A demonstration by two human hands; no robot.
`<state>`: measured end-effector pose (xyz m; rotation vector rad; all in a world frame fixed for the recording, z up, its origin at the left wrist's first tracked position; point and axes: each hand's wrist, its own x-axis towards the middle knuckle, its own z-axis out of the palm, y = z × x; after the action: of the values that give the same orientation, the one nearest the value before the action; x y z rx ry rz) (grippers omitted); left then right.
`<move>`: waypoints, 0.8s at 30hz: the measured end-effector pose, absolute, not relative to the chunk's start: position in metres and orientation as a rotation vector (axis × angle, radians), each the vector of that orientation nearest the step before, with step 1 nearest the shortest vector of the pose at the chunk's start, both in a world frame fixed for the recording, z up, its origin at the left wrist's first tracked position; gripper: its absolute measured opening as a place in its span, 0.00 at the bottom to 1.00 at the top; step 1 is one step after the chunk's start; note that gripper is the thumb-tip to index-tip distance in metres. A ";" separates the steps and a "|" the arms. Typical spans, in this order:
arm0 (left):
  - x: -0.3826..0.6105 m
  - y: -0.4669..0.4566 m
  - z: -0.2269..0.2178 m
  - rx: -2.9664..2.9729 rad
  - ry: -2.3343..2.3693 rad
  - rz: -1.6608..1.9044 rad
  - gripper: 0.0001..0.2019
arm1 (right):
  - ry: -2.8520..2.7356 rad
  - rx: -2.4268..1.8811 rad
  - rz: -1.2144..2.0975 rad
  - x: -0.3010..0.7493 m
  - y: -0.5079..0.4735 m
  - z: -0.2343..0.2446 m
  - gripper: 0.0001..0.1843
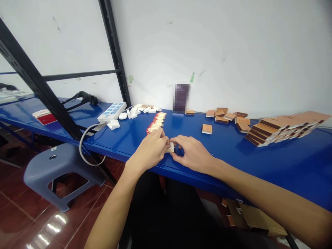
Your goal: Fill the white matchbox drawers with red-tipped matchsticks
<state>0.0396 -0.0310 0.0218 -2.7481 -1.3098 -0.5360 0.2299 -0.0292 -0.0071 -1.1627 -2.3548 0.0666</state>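
Matchbox point(170, 148), small, pinched between fingertips of left hand point(150, 150) and right hand point(192, 152), fingers closed on its two ends. Matches point(156, 122), red-tipped, heaped just beyond the left fingers; loose boxes point(225, 116) well beyond the right fingers.

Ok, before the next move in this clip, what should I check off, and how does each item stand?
1. Both left hand and right hand grip the small box: ok.
2. Box is over the blue table, inside its front edge: ok.
3. The pile of matches lies close behind the left hand: ok.
4. Box open or shut: cannot tell, fingers cover it.
5. Matches apart from the power strip: ok.
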 end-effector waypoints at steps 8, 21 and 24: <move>0.033 -0.028 0.028 -2.815 -1.241 -0.491 0.13 | -2.361 -1.185 0.058 0.228 -0.029 -0.005 0.15; 0.023 -0.031 0.033 -2.934 -1.214 -0.508 0.06 | -2.366 -1.149 0.090 0.231 -0.027 -0.006 0.13; 0.025 -0.030 0.031 -2.912 -1.216 -0.500 0.05 | -2.368 -1.139 0.100 0.232 -0.027 -0.005 0.12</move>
<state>0.0246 -0.0300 0.0309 -2.9123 -1.2158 -0.4997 0.2315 -0.0275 -0.0054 -1.1393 -2.3682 0.0996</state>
